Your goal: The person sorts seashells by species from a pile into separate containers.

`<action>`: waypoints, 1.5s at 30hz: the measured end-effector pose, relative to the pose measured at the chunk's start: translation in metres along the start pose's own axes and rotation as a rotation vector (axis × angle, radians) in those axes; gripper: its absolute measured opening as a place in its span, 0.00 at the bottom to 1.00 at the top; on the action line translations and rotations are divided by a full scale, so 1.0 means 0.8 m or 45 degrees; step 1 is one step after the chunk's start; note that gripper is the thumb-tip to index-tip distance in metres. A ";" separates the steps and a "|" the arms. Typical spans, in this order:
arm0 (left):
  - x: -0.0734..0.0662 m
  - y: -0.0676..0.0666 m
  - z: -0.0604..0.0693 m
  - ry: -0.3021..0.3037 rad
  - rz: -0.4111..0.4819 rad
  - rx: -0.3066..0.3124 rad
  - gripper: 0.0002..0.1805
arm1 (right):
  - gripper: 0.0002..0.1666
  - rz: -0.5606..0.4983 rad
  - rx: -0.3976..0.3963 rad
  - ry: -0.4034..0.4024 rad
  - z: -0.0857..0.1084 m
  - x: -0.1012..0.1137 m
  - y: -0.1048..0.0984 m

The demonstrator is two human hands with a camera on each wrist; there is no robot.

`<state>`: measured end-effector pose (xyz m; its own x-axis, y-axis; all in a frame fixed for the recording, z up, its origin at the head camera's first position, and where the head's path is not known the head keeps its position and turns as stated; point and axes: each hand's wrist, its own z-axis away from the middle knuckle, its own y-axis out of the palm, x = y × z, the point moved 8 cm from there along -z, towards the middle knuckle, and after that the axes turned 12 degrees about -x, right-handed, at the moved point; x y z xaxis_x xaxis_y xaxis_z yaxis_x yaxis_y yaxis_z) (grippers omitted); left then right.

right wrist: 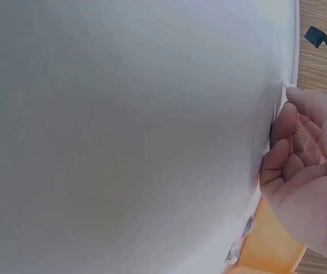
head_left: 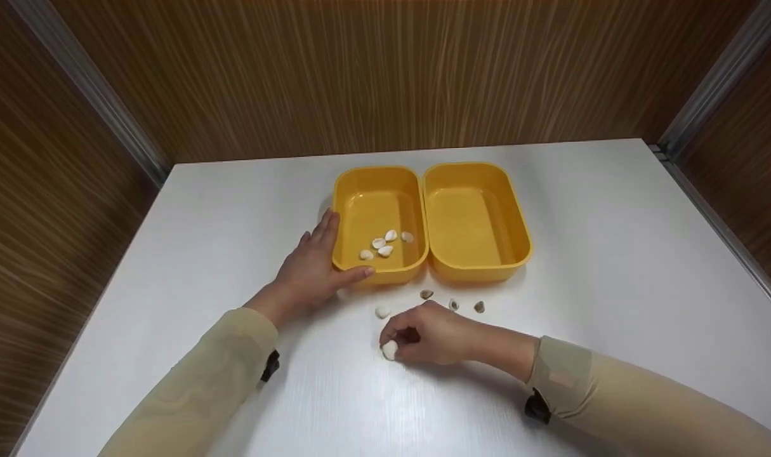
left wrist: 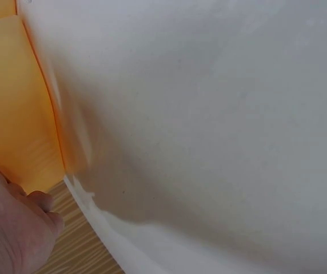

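Note:
With thumb and forefinger, my right hand (head_left: 433, 333) pinches a small white seashell (head_left: 389, 350) at the table surface. My left hand (head_left: 315, 263) rests against the near left corner of the left yellow bin (head_left: 380, 276), its fingers straight along the outer side and its thumb over the front rim. Several white shells lie in that bin near its front. One loose white shell (head_left: 382, 311) lies between the bin and my right hand. Small dark shells sit past the right hand: one (head_left: 426, 294), another (head_left: 454, 304) and a third (head_left: 480, 306).
A second yellow bin (head_left: 477, 273), with nothing visible inside, stands side by side with the first. Both stand on a white table (head_left: 613, 266). Brown wood-grain panels (head_left: 410, 76) rise behind it and at both sides.

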<state>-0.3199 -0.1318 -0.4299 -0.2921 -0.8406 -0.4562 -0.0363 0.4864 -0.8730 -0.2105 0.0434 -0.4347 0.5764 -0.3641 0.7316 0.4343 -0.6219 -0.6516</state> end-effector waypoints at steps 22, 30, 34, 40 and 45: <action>0.000 -0.003 0.001 0.014 0.006 -0.005 0.74 | 0.10 0.006 -0.220 0.006 -0.028 0.019 -0.095; 0.002 0.000 0.002 -0.011 0.011 0.011 0.74 | 0.12 0.019 -0.445 0.085 -0.052 0.006 -0.151; 0.001 0.000 0.003 -0.019 0.009 0.021 0.74 | 0.11 0.044 -0.494 0.139 -0.062 -0.008 -0.162; -0.001 -0.001 0.003 -0.013 0.028 0.017 0.72 | 0.11 0.074 -0.512 0.219 -0.073 -0.029 -0.162; -0.001 -0.002 0.003 -0.025 0.017 0.020 0.71 | 0.11 0.057 -0.504 0.250 -0.081 -0.044 -0.159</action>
<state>-0.3175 -0.1325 -0.4286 -0.2738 -0.8386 -0.4709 -0.0174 0.4939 -0.8694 -0.3307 0.0907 -0.3648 0.4293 -0.4978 0.7536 0.0914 -0.8061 -0.5846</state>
